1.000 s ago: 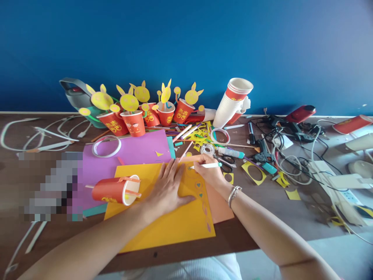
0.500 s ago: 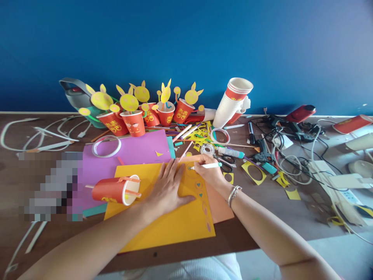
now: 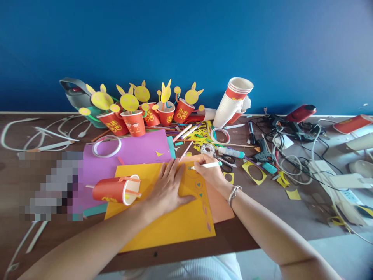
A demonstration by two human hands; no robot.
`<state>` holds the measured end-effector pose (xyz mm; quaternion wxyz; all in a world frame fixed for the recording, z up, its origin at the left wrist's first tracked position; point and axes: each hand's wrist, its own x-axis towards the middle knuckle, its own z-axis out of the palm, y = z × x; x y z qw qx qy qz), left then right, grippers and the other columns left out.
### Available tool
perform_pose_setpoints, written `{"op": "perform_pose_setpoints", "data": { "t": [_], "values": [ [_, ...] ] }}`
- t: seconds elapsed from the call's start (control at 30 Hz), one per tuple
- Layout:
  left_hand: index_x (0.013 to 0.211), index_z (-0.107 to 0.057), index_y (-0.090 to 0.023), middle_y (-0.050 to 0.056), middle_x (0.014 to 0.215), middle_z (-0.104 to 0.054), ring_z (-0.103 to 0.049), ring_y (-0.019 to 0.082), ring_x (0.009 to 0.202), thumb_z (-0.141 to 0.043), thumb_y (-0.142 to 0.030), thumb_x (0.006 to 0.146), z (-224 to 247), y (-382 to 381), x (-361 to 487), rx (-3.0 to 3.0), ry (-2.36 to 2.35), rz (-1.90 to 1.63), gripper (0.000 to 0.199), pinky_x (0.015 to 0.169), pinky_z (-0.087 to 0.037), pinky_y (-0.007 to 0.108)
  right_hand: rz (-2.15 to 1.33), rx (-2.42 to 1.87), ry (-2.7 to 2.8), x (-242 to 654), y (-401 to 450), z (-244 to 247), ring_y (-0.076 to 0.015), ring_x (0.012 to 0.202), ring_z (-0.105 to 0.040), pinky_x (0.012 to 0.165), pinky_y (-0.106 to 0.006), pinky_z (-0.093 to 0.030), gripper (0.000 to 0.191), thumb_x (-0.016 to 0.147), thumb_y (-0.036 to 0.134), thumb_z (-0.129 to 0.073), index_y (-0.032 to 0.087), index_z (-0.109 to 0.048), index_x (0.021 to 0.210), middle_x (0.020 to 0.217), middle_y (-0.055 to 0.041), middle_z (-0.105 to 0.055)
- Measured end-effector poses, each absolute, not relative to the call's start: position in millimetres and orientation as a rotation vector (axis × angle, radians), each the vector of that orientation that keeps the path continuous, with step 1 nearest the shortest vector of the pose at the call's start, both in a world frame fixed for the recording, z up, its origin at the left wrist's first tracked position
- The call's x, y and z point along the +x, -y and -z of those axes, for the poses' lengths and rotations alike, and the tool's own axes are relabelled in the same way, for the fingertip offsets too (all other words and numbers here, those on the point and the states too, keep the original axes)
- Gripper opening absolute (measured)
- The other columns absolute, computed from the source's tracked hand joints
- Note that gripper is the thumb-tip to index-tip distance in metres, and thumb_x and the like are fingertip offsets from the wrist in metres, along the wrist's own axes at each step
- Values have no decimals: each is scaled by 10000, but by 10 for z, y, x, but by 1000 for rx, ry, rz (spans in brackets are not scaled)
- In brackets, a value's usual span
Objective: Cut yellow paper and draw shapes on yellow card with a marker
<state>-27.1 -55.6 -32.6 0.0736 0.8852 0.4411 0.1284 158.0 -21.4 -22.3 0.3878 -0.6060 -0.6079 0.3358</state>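
My left hand (image 3: pixel 170 188) lies flat with fingers spread on a yellow-orange sheet of paper (image 3: pixel 163 229). Closed around a white marker with a green end (image 3: pixel 210 165), my right hand (image 3: pixel 208 169) keeps its tip at the sheet's upper right. Under the tip is a drawn shape, partly hidden by the hand. Below it run two circles with green hearts (image 3: pixel 199 184) and several purple leaf-like outlines (image 3: pixel 207 221). A red paper cup (image 3: pixel 109 190) with straws rests on its side at the sheet's left edge. Peach paper (image 3: pixel 220 206) sticks out from beneath on the right.
Red cups with yellow rabbit-like paper figures (image 3: pixel 128 103) line the wall. A tall stack of paper cups (image 3: pixel 230 103) leans right of them. Purple paper (image 3: pixel 96 167), a tape roll (image 3: pixel 106 146), scissors (image 3: pixel 227 163), yellow scraps (image 3: pixel 254 173) and tangled cables (image 3: pixel 297 163) lie around.
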Motion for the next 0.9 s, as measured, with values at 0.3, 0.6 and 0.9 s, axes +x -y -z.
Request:
{"op": "perform_pose_setpoints", "data": {
  "t": [0.3, 0.6, 0.9],
  "values": [
    [1365, -338, -67, 246, 1451, -295, -199, 392, 1375, -600, -691, 676, 303, 552, -267, 2646, -1318, -376, 966, 1097, -219, 575, -856, -1523, 1553, 1575, 207, 221, -118, 508, -444, 468, -233, -331, 221, 687, 355, -491, 200, -391, 564, 534, 15, -488],
    [1382, -319, -107, 227, 1455, -297, -200, 393, 1375, -604, -680, 679, 316, 552, -271, 2630, -1308, -407, 951, 1095, -216, 582, -841, -1541, 1553, 1573, 203, 201, -118, 514, -445, 469, -230, -328, 194, 673, 323, -507, 198, -404, 566, 536, 17, -489],
    [1380, -323, -113, 220, 1441, -324, -191, 387, 1379, -608, -678, 678, 330, 555, -278, 2630, -1312, -409, 946, 1095, -221, 578, -879, -1532, 1490, 1585, 206, 223, -125, 499, -476, 463, -232, -339, 213, 675, 331, -527, 201, -406, 558, 508, 19, -504]
  ]
}}
